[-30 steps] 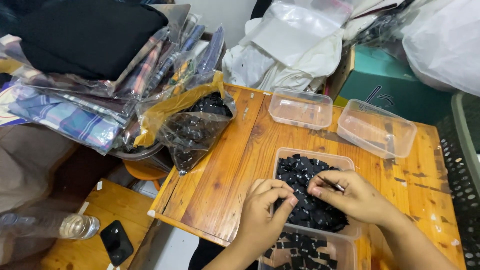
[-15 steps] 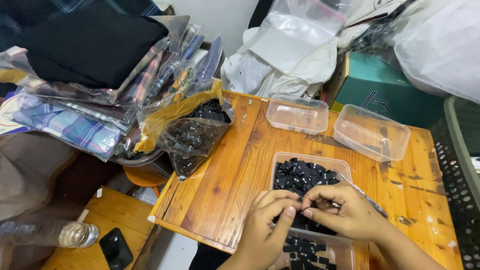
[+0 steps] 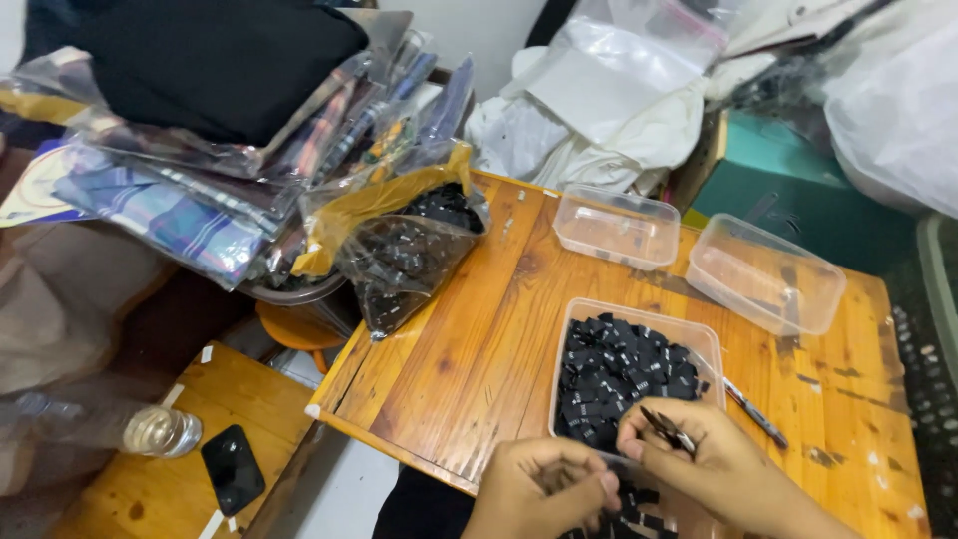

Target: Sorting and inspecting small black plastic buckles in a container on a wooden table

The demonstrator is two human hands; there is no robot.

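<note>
on the table [image 3: 469,349], two hands [image 3: 544,489] over three tubs [image 3: 689,334]

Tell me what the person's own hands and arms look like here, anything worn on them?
Both hands are bare: no gloves, rings or bands show on the left hand or the right hand. No watch or bracelet shows on the visible part of the right wrist, and no sleeve reaches it. The left wrist is cut off by the picture's lower edge, so what is worn there cannot be told.
</note>
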